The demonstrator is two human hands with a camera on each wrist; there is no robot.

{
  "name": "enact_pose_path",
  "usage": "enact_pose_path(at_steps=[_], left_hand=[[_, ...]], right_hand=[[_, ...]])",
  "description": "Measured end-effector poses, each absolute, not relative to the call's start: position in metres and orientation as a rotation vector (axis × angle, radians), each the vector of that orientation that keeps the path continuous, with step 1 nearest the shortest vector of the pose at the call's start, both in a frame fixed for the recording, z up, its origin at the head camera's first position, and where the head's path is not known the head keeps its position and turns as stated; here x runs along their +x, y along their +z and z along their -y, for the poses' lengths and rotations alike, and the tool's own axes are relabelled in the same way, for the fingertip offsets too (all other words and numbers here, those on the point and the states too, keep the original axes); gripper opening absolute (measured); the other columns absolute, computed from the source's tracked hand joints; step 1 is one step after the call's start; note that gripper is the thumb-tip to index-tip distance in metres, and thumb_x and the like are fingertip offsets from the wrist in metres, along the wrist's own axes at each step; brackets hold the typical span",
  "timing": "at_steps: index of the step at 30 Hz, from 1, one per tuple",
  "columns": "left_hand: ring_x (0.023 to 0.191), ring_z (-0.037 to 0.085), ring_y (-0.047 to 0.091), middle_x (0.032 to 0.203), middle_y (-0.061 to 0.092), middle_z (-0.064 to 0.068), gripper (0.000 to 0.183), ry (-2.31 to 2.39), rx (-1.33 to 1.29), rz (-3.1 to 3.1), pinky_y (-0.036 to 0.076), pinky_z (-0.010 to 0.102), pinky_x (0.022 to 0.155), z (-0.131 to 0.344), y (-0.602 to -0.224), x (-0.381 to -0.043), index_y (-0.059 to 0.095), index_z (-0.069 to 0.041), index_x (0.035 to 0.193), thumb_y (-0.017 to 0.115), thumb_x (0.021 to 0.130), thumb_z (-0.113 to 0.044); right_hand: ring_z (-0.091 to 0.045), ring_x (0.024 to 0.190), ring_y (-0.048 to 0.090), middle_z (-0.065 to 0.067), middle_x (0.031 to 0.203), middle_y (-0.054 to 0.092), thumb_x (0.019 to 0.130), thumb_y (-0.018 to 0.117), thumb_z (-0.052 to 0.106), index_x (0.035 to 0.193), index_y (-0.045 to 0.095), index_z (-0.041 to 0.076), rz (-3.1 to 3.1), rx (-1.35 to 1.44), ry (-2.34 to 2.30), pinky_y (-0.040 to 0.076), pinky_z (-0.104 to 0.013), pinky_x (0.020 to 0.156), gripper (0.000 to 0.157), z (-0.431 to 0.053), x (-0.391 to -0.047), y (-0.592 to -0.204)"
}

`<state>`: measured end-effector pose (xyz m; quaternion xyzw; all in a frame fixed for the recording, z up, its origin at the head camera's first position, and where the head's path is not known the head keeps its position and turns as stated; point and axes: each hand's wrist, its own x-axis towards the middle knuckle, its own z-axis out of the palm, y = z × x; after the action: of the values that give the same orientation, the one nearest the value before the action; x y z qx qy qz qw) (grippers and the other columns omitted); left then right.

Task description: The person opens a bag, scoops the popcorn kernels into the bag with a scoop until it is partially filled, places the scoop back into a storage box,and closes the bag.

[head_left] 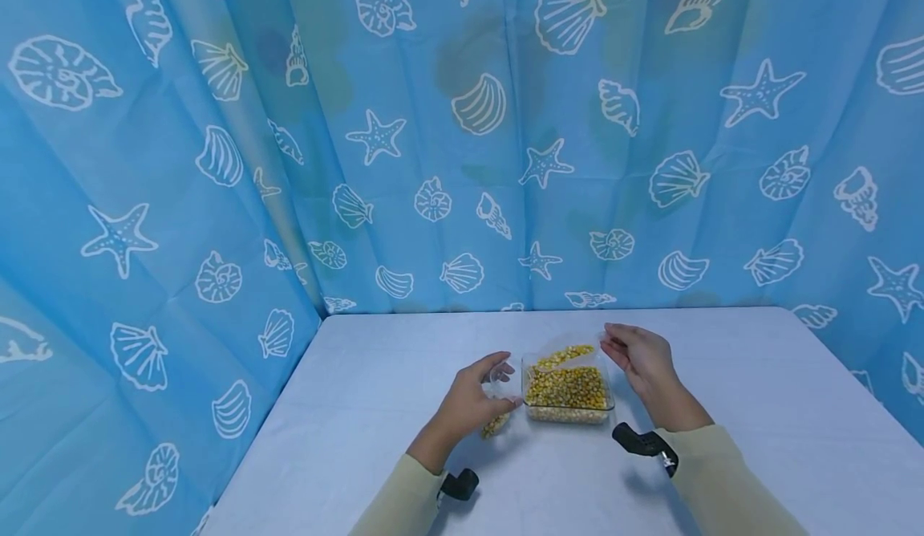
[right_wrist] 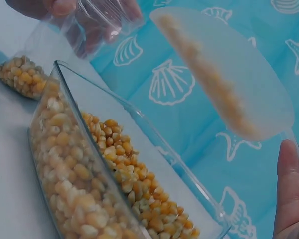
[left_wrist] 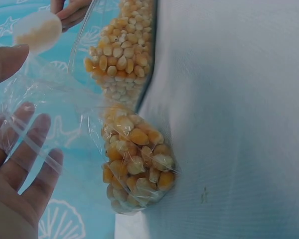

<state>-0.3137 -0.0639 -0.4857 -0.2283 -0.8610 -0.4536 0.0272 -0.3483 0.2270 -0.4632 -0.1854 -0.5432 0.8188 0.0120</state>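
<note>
My left hand [head_left: 465, 399] holds a clear plastic bag [left_wrist: 137, 167] at its mouth, thumb and fingers spread apart around the opening. Yellow corn kernels fill the bag's bottom, which hangs low over the table left of a glass container [head_left: 568, 415]. That container is heaped with more kernels. At the right, my right hand [head_left: 646, 363] grips the handle of a translucent scoop [right_wrist: 229, 74]. A row of kernels lies in the scoop, which is held above the container, its front end toward the bag.
A white-covered table [head_left: 375, 408] lies under everything. Blue curtains [head_left: 433, 159] with shell and starfish prints stand behind it and along the sides. A black wrist camera [head_left: 638, 441] sits on the right wrist, another [head_left: 462, 485] on the left.
</note>
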Motion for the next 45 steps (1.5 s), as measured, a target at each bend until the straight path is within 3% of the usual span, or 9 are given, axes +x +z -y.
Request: enact_pose_path(at_steps=[18,24,35,41,45], left_hand=[[0.108,0.013,0.058,0.116,0.065,-0.011,0.073,-1.394,-0.685,2.705,0.044,0.051,0.095,0.063,-0.485,-0.313,0.049,-0.023,0.142,0.082,0.078,-0.034],[0.106,0.012,0.059,0.118,0.066,-0.005,0.071,-1.396,-0.708,2.688,0.046,0.05,0.094,0.063,-0.484,-0.312,0.049,-0.021,0.142,0.081,0.079,-0.032],[0.102,0.006,0.059,0.117,0.066,0.0,0.069,-1.376,-0.746,2.666,0.045,0.046,0.095,0.064,-0.484,-0.313,0.05,-0.017,0.142,0.079,0.081,-0.03],[0.102,0.007,0.059,0.117,0.067,0.001,0.068,-1.381,-0.724,2.686,0.046,0.047,0.095,0.064,-0.484,-0.313,0.051,-0.018,0.141,0.079,0.081,-0.03],[0.103,0.008,0.059,0.117,0.066,0.0,0.067,-1.378,-0.721,2.696,0.045,0.047,0.095,0.063,-0.483,-0.312,0.051,-0.018,0.141,0.079,0.081,-0.031]], right_hand=[[-0.013,0.084,0.065,-0.01,0.1,0.06,0.097,0.062,0.016,0.121,0.055,0.001,1.839,-0.375,2.453,0.053,-0.027,0.082,0.029,-0.214,-0.344,-0.444],[-0.015,0.085,0.065,-0.018,0.11,0.059,0.096,0.062,0.016,0.119,0.057,0.0,1.894,-0.349,2.384,0.054,-0.029,0.081,0.028,-0.211,-0.344,-0.439],[-0.015,0.08,0.066,-0.01,0.097,0.062,0.096,0.064,0.015,0.115,0.058,-0.001,1.95,-0.295,2.305,0.055,-0.03,0.078,0.026,-0.206,-0.346,-0.432],[-0.015,0.079,0.066,-0.017,0.106,0.06,0.095,0.064,0.014,0.113,0.058,-0.002,1.958,-0.271,2.295,0.055,-0.03,0.077,0.025,-0.204,-0.346,-0.432],[-0.016,0.08,0.066,-0.015,0.104,0.061,0.095,0.065,0.014,0.112,0.058,-0.002,1.981,-0.247,2.27,0.056,-0.031,0.077,0.025,-0.203,-0.345,-0.431]])
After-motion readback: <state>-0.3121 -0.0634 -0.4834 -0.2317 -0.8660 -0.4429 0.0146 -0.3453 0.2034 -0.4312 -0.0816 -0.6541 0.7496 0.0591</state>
